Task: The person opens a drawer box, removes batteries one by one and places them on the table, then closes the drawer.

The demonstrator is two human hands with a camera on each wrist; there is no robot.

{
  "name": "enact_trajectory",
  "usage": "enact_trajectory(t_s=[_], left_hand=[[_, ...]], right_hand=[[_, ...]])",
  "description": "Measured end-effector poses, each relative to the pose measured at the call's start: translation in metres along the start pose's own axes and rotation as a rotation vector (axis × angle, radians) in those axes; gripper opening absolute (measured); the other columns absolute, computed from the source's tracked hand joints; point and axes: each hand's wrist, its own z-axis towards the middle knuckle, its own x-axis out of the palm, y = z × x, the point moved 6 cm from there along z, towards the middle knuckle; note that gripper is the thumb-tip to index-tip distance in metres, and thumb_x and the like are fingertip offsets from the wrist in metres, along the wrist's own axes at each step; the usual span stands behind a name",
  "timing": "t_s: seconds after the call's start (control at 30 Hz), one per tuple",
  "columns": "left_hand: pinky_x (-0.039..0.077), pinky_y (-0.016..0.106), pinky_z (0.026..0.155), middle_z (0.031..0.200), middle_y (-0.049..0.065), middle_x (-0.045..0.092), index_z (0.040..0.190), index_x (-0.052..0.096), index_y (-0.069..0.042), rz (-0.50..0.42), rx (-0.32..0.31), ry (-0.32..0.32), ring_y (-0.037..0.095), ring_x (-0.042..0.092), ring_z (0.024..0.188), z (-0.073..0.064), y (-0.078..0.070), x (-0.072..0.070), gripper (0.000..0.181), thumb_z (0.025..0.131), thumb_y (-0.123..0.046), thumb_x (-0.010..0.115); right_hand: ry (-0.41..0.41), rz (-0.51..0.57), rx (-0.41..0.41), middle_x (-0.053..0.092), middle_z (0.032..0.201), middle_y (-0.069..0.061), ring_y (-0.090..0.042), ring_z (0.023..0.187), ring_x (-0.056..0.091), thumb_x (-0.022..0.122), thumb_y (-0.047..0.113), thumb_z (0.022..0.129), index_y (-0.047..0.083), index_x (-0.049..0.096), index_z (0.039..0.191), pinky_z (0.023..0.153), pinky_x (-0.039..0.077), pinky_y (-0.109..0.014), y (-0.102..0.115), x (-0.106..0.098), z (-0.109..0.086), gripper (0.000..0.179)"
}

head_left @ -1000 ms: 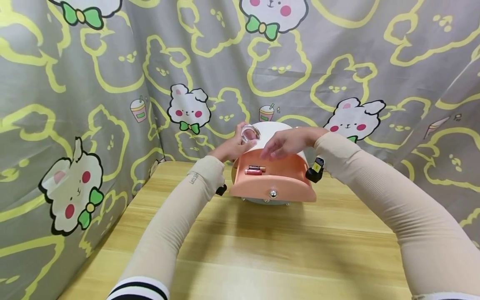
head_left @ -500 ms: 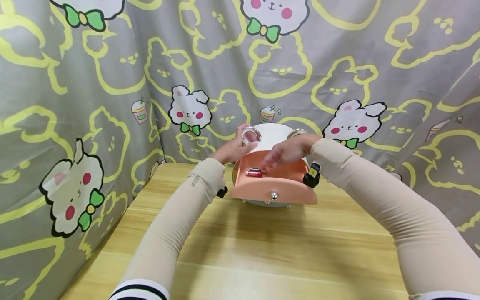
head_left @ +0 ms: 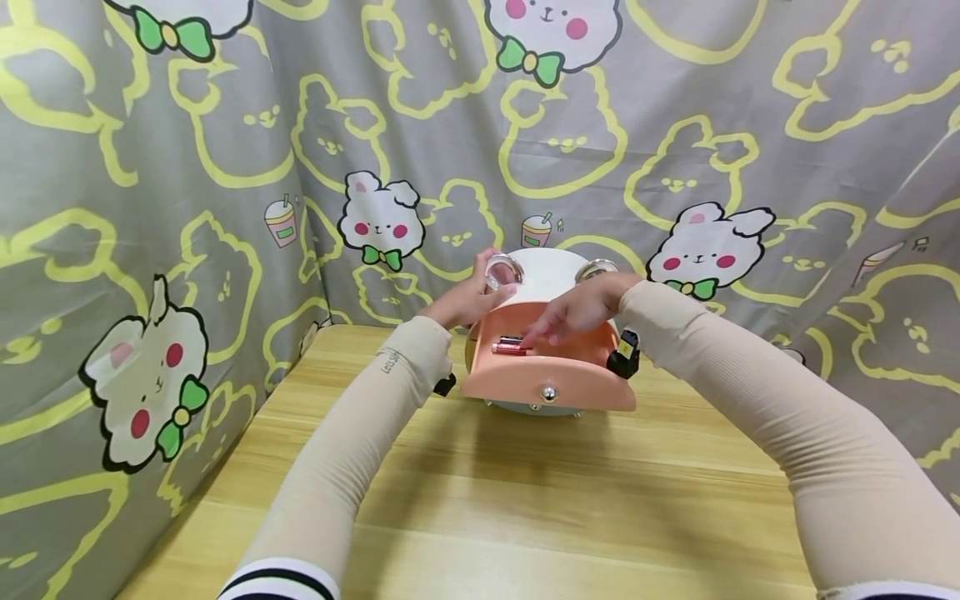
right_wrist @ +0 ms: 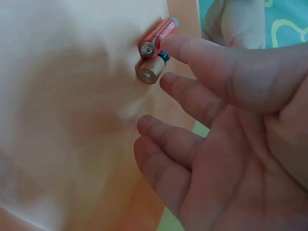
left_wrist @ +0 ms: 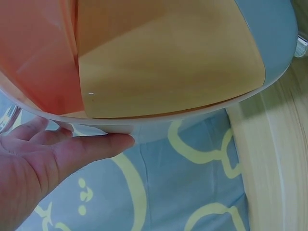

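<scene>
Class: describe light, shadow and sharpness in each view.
Head: soft shadows and glare on the flat, pale wood-grain tabletop. Left wrist: a diagonal shadow edge across the flat tan panel. Right wrist: blurry shadows inside the peach curved plastic drawer; lettering on the red cylindrical battery too soft to read.

Smooth, glossy plastic drawer (head_left: 517, 385) at centre frame; shiny metal knob (head_left: 549, 393); glossy-wrapped red battery (right_wrist: 158, 35); smooth wood-grain tabletop (head_left: 487, 508) below; matt cloth curtain (head_left: 450, 133) above.
</scene>
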Motion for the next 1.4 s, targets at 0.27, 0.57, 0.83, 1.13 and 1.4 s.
enact_trajectory(t_s=[0.27,0.57,0.83,1.13,1.4], left_hand=[[0.040,0.046,0.102,0.121,0.024,0.053,0.150,-0.006,-0.028,-0.019,-0.005,0.000,0.034,0.056,0.111,0.0007,0.0006,0.0009,0.084,0.096,-0.045,0.056],[0.039,0.045,0.103,0.121,0.026,0.054,0.150,-0.006,-0.028,-0.007,0.000,-0.009,0.036,0.055,0.113,0.0000,-0.0002,-0.0004,0.083,0.096,-0.046,0.055],[0.040,0.045,0.102,0.120,0.027,0.053,0.150,-0.004,-0.025,0.008,0.030,-0.008,0.036,0.055,0.111,0.0004,-0.0002,-0.0001,0.081,0.097,-0.044,0.053],[0.042,0.043,0.099,0.111,0.026,0.057,0.150,-0.003,-0.023,0.017,0.054,-0.013,0.034,0.058,0.104,0.0000,-0.0020,0.0000,0.079,0.098,-0.043,0.053],[0.045,0.042,0.095,0.104,0.023,0.058,0.150,-0.003,-0.024,0.034,0.053,-0.013,0.033,0.059,0.098,-0.0017,-0.0023,-0.0004,0.078,0.097,-0.044,0.053]], right_hand=[[0.029,-0.018,0.046,0.031,0.155,-0.007,-0.030,0.140,0.025,0.042,0.010,0.103,0.018,0.036,0.151,0.114,0.020,-0.048,0.0008,0.0019,0.0021,0.049],[0.036,-0.038,0.043,0.043,0.143,-0.005,-0.027,0.132,0.033,0.046,0.017,0.103,0.012,0.038,0.149,0.112,0.025,-0.045,0.0010,0.0024,0.0035,0.048],[0.014,-0.036,0.092,0.049,0.136,-0.003,-0.024,0.127,0.038,0.051,0.021,0.101,0.012,0.045,0.144,0.110,0.030,-0.043,0.0017,0.0027,0.0033,0.045],[-0.005,-0.034,0.131,0.055,0.121,-0.001,-0.020,0.116,0.045,0.059,0.026,0.097,0.017,0.055,0.136,0.101,0.039,-0.037,0.0006,0.0022,0.0038,0.040],[0.057,-0.005,0.102,0.060,0.108,-0.001,-0.016,0.104,0.050,0.063,0.024,0.095,0.013,0.060,0.124,0.093,0.044,-0.032,0.0024,0.0053,0.0058,0.031]])
